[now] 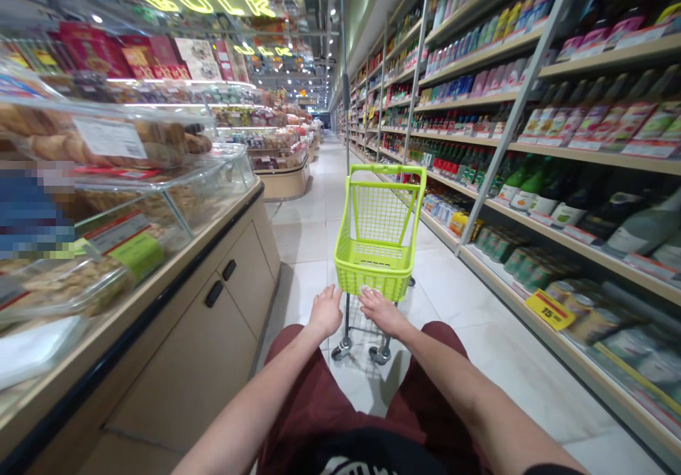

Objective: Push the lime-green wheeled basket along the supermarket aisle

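A small lime-green shopping cart (375, 276) stands upright on the floor in front of my knees, its high mesh back facing me and its lower basket end nearest. My left hand (325, 313) is beside the basket's lower left corner, its fingers stretched forward and slightly apart. Over the lower front edge of the basket reach the fingers of my right hand (379, 310), spread out with the palm down. Whether either hand touches the plastic, I cannot tell. Below the basket, grey legs end in swivel casters (379, 354).
To the left runs a wooden counter (213, 333) with packaged food under clear covers. Shelves (500, 198) of bottles and cans line the right, with a yellow price tag (550, 310) low down. Pale floor tiles (303, 241) stretch down the aisle. A thin pole (345, 106) rises behind the cart.
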Available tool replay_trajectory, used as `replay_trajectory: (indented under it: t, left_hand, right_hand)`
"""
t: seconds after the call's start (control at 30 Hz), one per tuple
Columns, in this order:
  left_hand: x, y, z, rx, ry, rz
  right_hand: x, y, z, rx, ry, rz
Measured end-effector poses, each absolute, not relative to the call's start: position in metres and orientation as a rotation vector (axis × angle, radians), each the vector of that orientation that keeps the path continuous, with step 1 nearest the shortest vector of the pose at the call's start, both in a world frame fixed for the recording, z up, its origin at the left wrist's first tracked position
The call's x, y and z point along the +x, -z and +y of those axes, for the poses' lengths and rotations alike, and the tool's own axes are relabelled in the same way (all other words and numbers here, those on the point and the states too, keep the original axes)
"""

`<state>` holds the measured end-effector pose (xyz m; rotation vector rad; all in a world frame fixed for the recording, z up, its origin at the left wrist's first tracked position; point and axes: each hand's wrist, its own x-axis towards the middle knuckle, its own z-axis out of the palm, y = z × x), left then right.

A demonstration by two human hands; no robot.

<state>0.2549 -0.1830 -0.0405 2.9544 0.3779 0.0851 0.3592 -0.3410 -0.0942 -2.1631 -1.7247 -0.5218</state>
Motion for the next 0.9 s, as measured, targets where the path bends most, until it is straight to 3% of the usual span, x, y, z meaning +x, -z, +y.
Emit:
replay_trajectory:
  t: [0.23,0.47,0.73,0.9]
  left_hand:
    - [0.264,0.034,-0.184,3.116,-0.128,0.376]
    - [0.270,0.028,-0.211,3.225,-0.177,0.045]
    - [0.274,0.030,-0.222,3.256,-0.276,-0.054]
    - [0.270,0.032,-0.234,3.273,-0.238,-0.197]
  right_hand:
    - [0.373,0.040,-0.322,-2.047,0.735,-1.781]
    - [0.368,0.092,-0.364,-2.251,0.660,-1.769]
    - [0.383,0.044,-0.391,-2.093,0.886,-1.707]
    - [0.389,0.095,-0.403,-2.227,0.691,-1.738]
